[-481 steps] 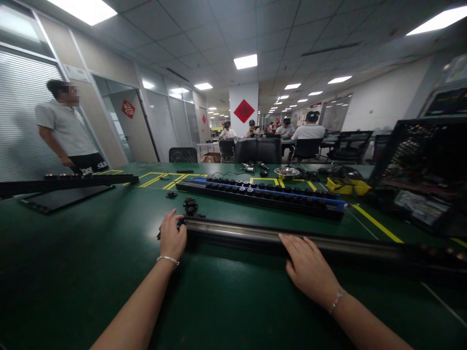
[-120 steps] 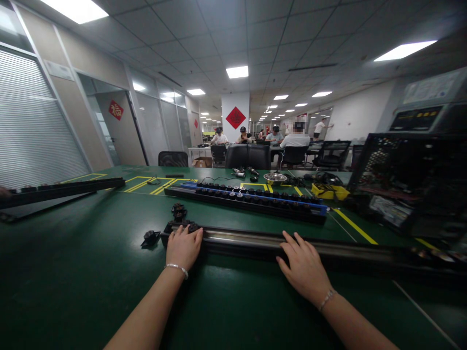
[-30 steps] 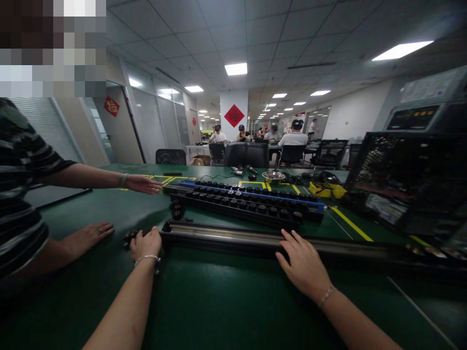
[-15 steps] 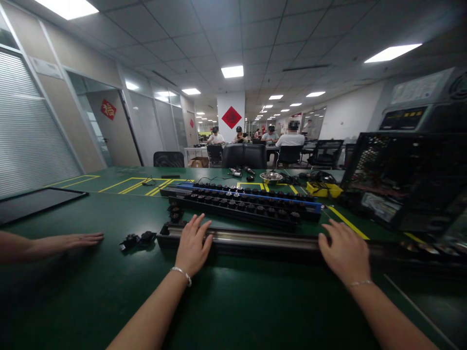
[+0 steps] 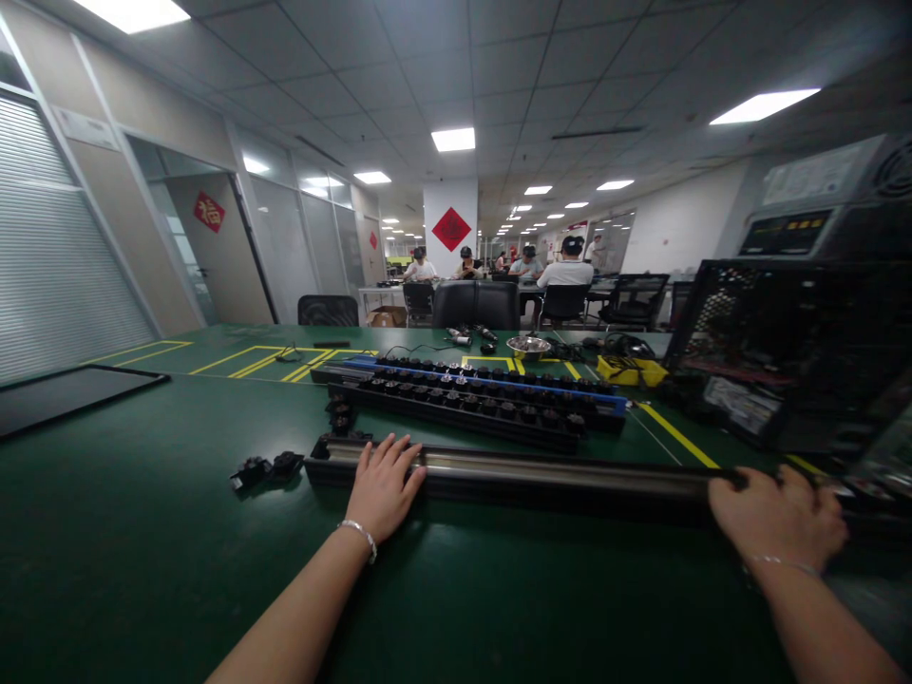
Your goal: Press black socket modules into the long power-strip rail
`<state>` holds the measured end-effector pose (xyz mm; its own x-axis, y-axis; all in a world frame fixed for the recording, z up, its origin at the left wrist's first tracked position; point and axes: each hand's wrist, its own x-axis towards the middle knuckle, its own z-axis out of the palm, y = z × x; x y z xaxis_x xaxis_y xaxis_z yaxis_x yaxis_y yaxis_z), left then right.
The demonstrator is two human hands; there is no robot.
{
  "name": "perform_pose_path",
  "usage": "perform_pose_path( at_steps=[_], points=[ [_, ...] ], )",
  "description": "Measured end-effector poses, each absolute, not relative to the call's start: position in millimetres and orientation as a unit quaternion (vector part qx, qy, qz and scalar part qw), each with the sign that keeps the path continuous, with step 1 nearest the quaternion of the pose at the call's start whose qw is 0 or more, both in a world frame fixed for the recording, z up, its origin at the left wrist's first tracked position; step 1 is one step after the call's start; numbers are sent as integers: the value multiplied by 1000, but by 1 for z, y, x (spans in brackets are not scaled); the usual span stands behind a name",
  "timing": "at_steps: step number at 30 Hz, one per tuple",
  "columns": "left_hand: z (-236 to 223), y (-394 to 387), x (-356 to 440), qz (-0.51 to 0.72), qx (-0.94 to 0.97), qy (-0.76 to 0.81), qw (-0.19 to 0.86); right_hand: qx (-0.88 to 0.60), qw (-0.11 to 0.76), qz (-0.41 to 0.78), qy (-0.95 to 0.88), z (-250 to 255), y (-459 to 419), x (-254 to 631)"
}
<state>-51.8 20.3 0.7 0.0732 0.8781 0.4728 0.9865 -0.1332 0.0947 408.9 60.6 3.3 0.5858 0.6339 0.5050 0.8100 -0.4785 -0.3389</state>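
Observation:
A long black rail with a silver top strip (image 5: 541, 470) lies across the green table (image 5: 142, 551) in front of me. My left hand (image 5: 383, 484) rests on its left part, fingers spread and lying flat on the strip. My right hand (image 5: 776, 521) is far along the rail to the right, fingers curled over it. Small black socket parts (image 5: 265, 467) lie loose just left of the rail's end, and a few more black socket parts (image 5: 340, 416) sit behind it.
Behind the rail lie two long black strips full of sockets (image 5: 470, 404), one with a blue edge. A black mesh case (image 5: 790, 351) stands at the right. A dark flat panel (image 5: 71, 391) lies far left. People sit at desks (image 5: 562, 275) at the back.
My right hand has slid right along the rail and curled over it. My left hand has stayed on the left part. The other person's hand at the left has left the view.

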Motion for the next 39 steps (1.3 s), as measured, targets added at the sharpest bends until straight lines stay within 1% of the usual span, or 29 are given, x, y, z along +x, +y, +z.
perform_pose_path(
  at_steps=[9, 13, 17, 22, 30, 36, 39],
  points=[
    [-1, 22, -53, -236, -725, -636, 116, -830, 276, -133, -467, 14, 56, 405],
    [-1, 22, -53, -242, -724, -636, 115, -826, 284, -137, -468, 17, 55, 399],
    [-2, 22, -53, -237, -722, -639, 117, -823, 253, -135, -491, 20, 53, 391],
    [0, 22, -51, -235, -722, -640, 119, -809, 263, -154, -503, 21, 52, 382],
    [1, 21, -52, -243, -722, -637, 119, -780, 280, -131, -544, 25, 52, 371],
    [0, 22, -52, -245, -721, -637, 117, -785, 260, -94, -555, 33, 48, 361],
    [0, 22, -52, -245, -720, -638, 116, -783, 263, -93, -557, 33, 48, 362]
  ],
)
